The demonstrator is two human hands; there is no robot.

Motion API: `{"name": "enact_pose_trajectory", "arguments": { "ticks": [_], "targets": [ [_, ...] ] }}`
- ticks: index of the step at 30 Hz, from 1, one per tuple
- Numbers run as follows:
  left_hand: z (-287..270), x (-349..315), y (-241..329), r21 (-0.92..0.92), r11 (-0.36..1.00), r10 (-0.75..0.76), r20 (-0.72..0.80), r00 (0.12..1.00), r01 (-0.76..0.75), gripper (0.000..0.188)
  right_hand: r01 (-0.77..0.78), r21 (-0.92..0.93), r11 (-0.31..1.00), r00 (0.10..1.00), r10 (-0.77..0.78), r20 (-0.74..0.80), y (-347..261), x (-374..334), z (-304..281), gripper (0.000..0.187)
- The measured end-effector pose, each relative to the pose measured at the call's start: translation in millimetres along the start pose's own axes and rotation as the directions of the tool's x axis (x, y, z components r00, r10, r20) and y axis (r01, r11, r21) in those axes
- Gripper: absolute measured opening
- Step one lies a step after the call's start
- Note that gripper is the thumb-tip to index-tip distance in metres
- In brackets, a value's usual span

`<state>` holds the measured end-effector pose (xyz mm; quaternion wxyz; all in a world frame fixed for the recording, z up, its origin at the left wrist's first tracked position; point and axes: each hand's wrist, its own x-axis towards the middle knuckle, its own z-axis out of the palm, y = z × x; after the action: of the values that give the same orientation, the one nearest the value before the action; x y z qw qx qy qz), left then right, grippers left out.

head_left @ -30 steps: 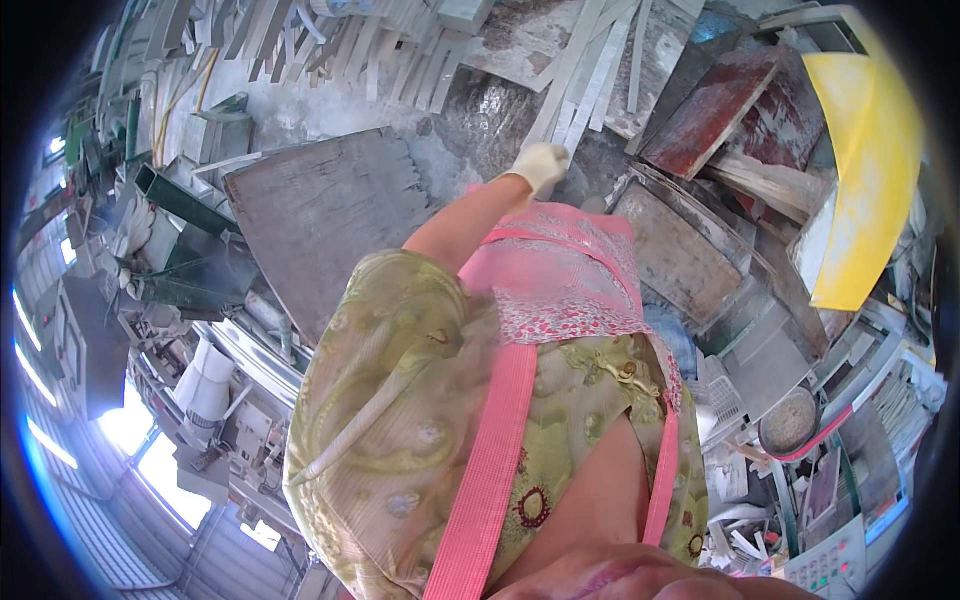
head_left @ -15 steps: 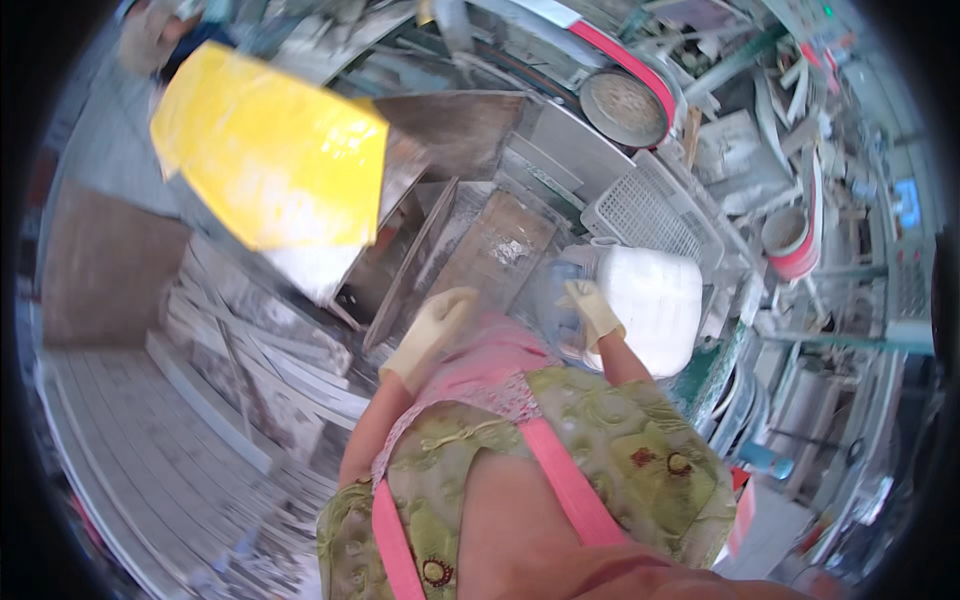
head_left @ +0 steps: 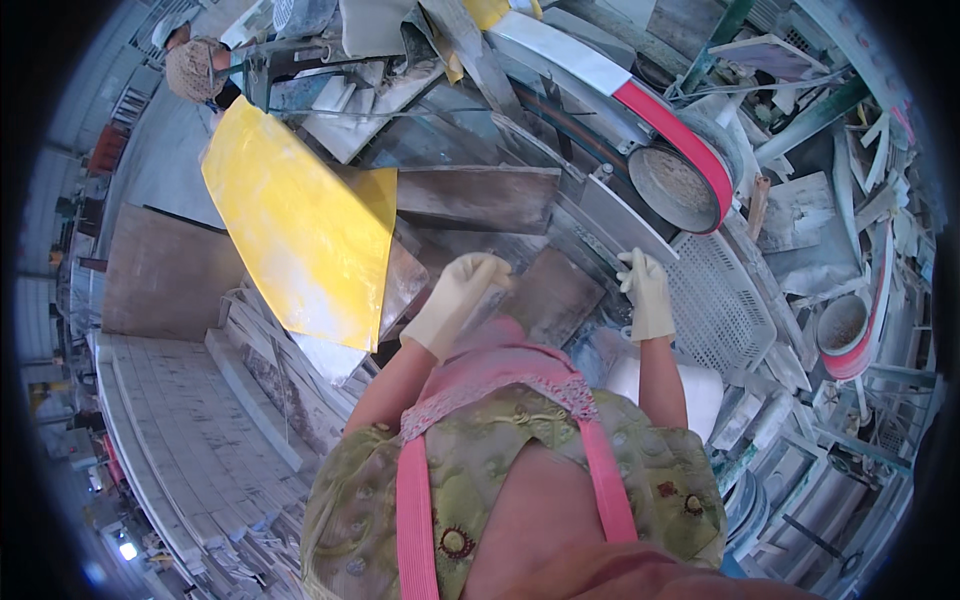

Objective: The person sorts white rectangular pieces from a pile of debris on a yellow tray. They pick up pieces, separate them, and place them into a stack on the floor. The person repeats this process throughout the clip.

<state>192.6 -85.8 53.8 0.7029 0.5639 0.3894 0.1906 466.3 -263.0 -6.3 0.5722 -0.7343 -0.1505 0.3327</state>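
Note:
My left hand [head_left: 462, 298], in a pale cream glove, is raised in front of the pink apron [head_left: 500, 365] with its fingers curled together. A faint translucent edge shows beside those fingers, too unclear to name. My right hand [head_left: 646, 293], gloved alike, is held up near the grey perforated plastic crate [head_left: 722, 305], its fingers bent in toward the thumb. Whatever it may hold is too small to make out. Between and beyond the hands lies a dusty brown board [head_left: 555, 295]. A white bulky container [head_left: 700, 400] sits partly hidden behind my right forearm.
A large yellow sheet [head_left: 300, 225] slants at the left, beside a brown panel [head_left: 165, 270]. Ahead right runs a belt machine with a red-and-white guard [head_left: 675, 140] and a round wheel [head_left: 675, 188]. Grey planks [head_left: 200, 420] lie lower left. Another person [head_left: 195, 70] is at the far left.
Both hands have risen and moved forward. My right hand has left the white container's side and is now near the perforated crate. The view has shifted, and the yellow sheet appears lower.

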Motion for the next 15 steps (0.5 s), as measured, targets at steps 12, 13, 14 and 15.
{"name": "enact_pose_trajectory", "arguments": {
  "ticks": [12, 13, 14, 15],
  "targets": [
    [4.1, 122.4, 71.9, -0.002, 0.999, -0.035, -0.137, 0.99, 0.035, 0.06, 0.378, -0.472, 0.796, 0.913, -0.404, 0.049, -121.9, 191.1, -23.9, 0.033],
    [1.4, 126.4, 72.9, -0.011, 0.999, -0.04, -0.199, 0.979, 0.039, 0.059, 0.45, -0.553, 0.702, 0.872, -0.478, 0.102, -131.2, 206.9, -21.5, 0.033],
    [-2.7, 128.5, 72.2, -0.02, 0.999, -0.041, -0.262, 0.964, 0.037, 0.059, 0.511, -0.624, 0.591, 0.825, -0.542, 0.162, -141.4, 223.1, -19.8, 0.033],
    [-7.6, 130.5, 70.3, -0.024, 0.999, -0.041, -0.312, 0.949, 0.035, 0.058, 0.59, -0.665, 0.457, 0.75, -0.615, 0.243, -150.9, 238.6, -17.1, 0.034]
  ]
}}
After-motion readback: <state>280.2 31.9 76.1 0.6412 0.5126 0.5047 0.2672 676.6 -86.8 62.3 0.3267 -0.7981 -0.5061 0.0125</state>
